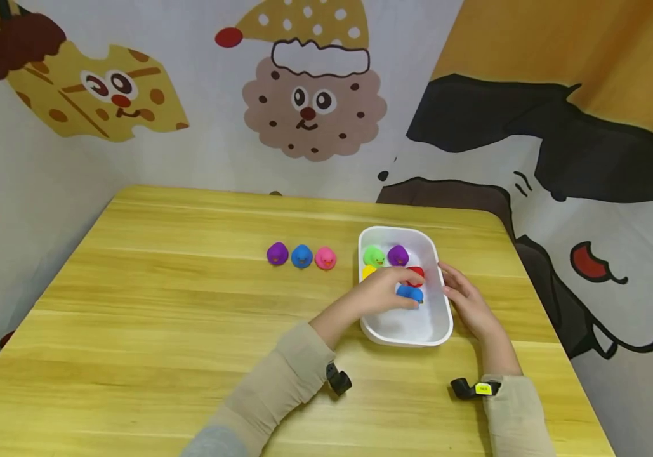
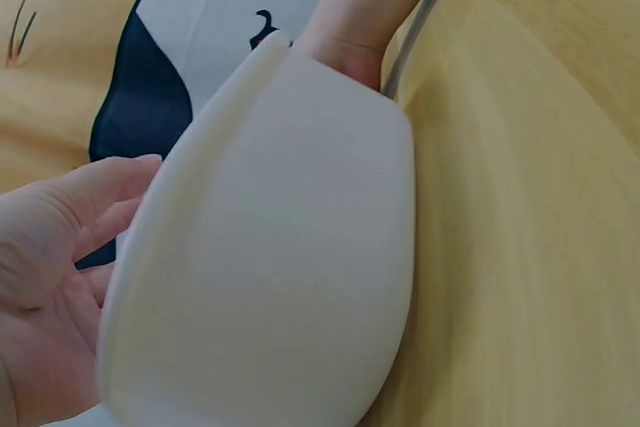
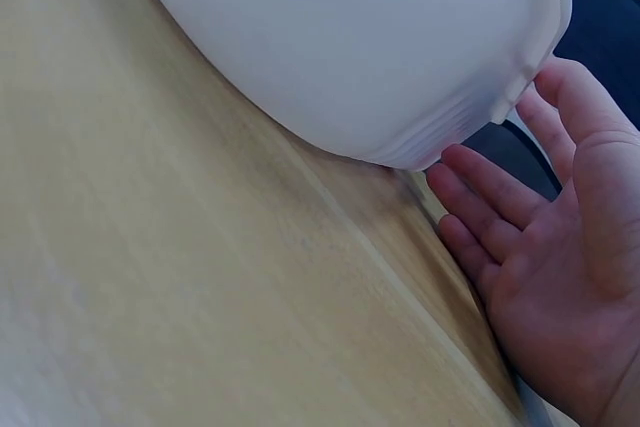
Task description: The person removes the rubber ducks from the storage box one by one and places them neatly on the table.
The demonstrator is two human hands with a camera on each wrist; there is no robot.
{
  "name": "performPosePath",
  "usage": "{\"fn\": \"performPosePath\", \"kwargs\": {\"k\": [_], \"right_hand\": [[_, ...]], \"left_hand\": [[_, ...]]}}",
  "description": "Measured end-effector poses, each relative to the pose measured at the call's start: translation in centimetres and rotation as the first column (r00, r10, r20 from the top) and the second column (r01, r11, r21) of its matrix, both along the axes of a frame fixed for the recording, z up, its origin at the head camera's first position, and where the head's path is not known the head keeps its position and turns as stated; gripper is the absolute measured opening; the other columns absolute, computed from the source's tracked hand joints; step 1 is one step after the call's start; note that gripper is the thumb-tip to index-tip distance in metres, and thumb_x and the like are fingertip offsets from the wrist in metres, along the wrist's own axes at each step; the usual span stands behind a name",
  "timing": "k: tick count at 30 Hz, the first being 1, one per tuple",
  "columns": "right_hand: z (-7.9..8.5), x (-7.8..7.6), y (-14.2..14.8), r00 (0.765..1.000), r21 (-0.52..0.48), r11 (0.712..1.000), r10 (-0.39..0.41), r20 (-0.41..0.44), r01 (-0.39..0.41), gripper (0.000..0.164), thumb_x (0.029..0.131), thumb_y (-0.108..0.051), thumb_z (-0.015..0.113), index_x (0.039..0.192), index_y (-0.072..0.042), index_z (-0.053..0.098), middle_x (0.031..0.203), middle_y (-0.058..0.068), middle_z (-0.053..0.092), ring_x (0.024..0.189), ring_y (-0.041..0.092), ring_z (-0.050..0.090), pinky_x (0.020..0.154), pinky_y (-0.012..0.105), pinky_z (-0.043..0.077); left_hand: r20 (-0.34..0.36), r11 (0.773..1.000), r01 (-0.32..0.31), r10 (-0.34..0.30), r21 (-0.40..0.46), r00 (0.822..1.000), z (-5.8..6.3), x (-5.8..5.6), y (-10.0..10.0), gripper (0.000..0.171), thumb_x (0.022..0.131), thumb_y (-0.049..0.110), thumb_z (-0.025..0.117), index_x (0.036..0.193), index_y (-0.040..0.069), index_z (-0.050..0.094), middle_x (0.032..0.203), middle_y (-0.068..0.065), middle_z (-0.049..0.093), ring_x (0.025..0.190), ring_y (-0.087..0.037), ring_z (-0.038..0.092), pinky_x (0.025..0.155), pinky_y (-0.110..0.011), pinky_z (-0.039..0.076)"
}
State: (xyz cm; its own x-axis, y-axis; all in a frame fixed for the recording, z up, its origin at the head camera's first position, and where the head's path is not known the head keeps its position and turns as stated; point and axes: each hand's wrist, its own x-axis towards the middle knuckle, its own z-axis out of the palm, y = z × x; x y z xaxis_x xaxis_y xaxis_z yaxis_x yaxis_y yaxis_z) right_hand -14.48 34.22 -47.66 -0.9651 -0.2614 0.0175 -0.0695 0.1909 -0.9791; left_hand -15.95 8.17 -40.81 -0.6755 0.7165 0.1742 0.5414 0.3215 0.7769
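My left hand [image 1: 380, 292] reaches over the left rim of a white plastic tub [image 1: 406, 331] and grips a small blue toy duck [image 1: 409, 292] between thumb and fingers. A red duck [image 1: 417, 273] is partly hidden behind those fingers. Farther back in the tub sit a green duck [image 1: 374, 256] and a purple duck [image 1: 398, 255], and a yellow one [image 1: 369, 271] is half covered by the hand. From the right, my right hand [image 1: 474, 308] touches the tub's outer side with extended fingers [image 3: 490, 182]. In the left wrist view, the tub wall hides the ducks.
Left of the tub, a purple duck [image 1: 277, 254], a blue duck [image 1: 301, 256] and a pink duck [image 1: 325, 258] stand in a row on the wooden table [image 1: 178, 317]. A cartoon-printed curtain [image 1: 189, 171] hangs behind the table's far edge.
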Motion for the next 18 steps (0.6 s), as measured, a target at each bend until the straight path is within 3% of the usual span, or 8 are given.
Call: {"fn": "performPosePath", "kwargs": {"k": [7,15,18], "right_hand": [[0.0,0.1,-0.1,1.0,0.009,1.0,0.006,-0.006,-0.006,0.052,0.102,-0.012,0.045,0.151,-0.008,0.026,0.147,0.033,0.026,0.117,0.003,0.046,0.09,0.019,0.042],[0.0,0.1,-0.1,1.0,0.008,1.0,0.004,-0.006,-0.004,0.052,0.102,-0.011,0.044,0.151,-0.009,0.027,0.147,0.035,0.024,0.118,0.002,0.045,0.091,0.017,0.04],[0.0,0.1,-0.1,1.0,0.0,1.0,0.005,-0.014,-0.005,0.052,0.102,-0.012,0.045,0.151,-0.009,0.028,0.146,0.034,0.025,0.118,0.002,0.046,0.091,0.018,0.041]], "left_hand": [[0.03,0.999,-0.011,0.012,-0.053,0.999,-0.9,-0.5,1.3,0.045,0.083,0.015,0.076,0.124,0.004,0.062,0.111,-0.005,0.065,0.1,-0.012,0.057,0.09,-0.016,0.04],[0.111,0.988,-0.104,0.117,-0.117,0.987,-1.3,-0.9,2.3,0.038,0.082,0.011,0.076,0.119,0.007,0.067,0.102,0.001,0.066,0.093,-0.009,0.057,0.083,-0.013,0.041],[0.109,0.983,-0.125,0.14,-0.132,0.984,-1.5,-1.0,2.6,0.036,0.082,0.009,0.076,0.117,0.008,0.068,0.102,0.001,0.067,0.093,-0.008,0.057,0.083,-0.013,0.041]]}}
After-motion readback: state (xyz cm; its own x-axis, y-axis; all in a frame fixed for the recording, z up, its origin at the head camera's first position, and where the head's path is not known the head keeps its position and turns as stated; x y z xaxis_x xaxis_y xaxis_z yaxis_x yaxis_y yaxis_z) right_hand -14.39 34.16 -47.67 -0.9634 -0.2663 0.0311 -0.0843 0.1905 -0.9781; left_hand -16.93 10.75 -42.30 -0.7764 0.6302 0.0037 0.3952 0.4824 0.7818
